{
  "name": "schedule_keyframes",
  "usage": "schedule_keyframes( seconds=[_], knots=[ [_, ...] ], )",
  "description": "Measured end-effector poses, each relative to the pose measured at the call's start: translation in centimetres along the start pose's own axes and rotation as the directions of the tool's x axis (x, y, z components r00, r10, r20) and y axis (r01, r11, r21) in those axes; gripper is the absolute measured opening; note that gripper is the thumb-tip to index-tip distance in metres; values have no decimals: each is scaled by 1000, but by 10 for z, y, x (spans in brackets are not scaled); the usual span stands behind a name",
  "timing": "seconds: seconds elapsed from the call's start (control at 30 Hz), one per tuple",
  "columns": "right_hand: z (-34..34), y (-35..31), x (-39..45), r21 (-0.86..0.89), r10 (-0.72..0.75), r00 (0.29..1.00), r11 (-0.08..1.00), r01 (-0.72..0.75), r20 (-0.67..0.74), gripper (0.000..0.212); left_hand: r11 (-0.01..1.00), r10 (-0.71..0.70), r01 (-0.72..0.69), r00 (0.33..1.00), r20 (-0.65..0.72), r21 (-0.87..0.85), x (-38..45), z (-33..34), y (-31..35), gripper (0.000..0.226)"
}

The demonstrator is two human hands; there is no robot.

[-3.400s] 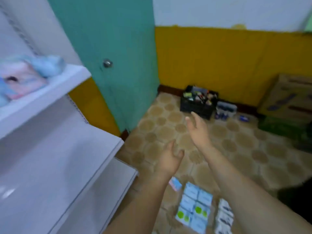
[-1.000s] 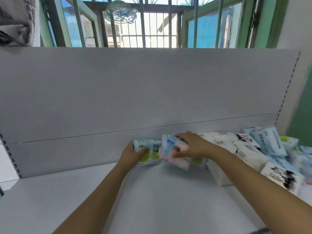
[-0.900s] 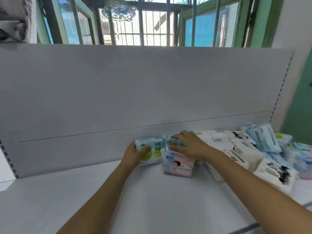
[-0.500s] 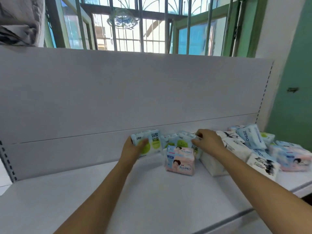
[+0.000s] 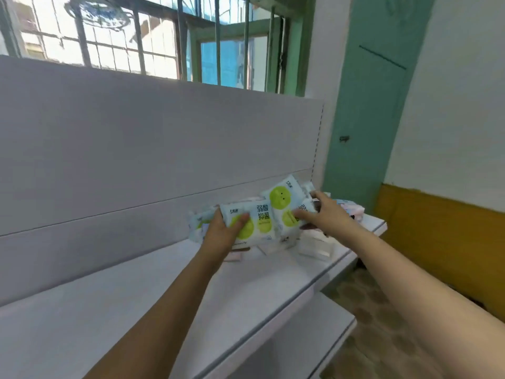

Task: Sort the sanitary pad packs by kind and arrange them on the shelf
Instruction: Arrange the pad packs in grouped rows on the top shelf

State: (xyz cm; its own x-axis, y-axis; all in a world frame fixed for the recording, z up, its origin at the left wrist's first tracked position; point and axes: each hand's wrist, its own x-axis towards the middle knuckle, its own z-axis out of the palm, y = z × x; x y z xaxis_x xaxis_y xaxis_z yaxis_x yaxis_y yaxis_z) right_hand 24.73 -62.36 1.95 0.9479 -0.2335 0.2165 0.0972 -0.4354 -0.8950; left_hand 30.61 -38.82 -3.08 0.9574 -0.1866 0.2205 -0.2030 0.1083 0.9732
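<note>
My left hand (image 5: 222, 235) grips a white pack with green circles (image 5: 255, 224), lifted above the white shelf (image 5: 136, 302). My right hand (image 5: 318, 214) holds a second green-circle pack (image 5: 282, 202), tilted and overlapping the first. Another pack of this kind (image 5: 198, 224) sits behind my left hand by the shelf's back panel. A pink pack (image 5: 235, 255) lies partly hidden under my left hand. White packs (image 5: 314, 246) and pink-blue packs (image 5: 352, 212) lie at the shelf's right end, mostly hidden by my right hand.
The shelf's grey back panel (image 5: 136, 149) rises behind the packs. A lower shelf board (image 5: 308, 343) juts out below on the right. A barred window (image 5: 164, 42) is above, a teal door (image 5: 369, 119) and a yellow wall (image 5: 442, 242) to the right.
Both hands have lifted green-circle packs off the shelf and brought them together. The pink pack stays on the shelf beneath. The view has swung to the left of the pile.
</note>
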Motion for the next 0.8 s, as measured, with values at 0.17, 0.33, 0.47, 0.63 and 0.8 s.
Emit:
schedule_keyframes(
  seconds=[0.17,0.33,0.47,0.63,0.8],
  knots=[
    [-75,45,-47,-168,71,985,981,-98,-159,58,993,32,-58,973,230,105,-15,83,-20,52],
    [-153,88,-102,77,116,883,993,-91,-454,41,992,-26,-21,936,352,128,-52,168,-29,65],
    [-218,129,-142,209,183,805,975,-75,-565,27,995,-53,15,917,395,98,-77,240,-33,61],
    [-296,199,-207,339,318,738,932,-128,-595,29,987,-154,117,869,470,108,-116,349,-63,57],
    [-363,296,-297,445,522,605,848,-290,-601,23,951,-307,231,778,549,204,-180,467,-122,44]
  ],
)
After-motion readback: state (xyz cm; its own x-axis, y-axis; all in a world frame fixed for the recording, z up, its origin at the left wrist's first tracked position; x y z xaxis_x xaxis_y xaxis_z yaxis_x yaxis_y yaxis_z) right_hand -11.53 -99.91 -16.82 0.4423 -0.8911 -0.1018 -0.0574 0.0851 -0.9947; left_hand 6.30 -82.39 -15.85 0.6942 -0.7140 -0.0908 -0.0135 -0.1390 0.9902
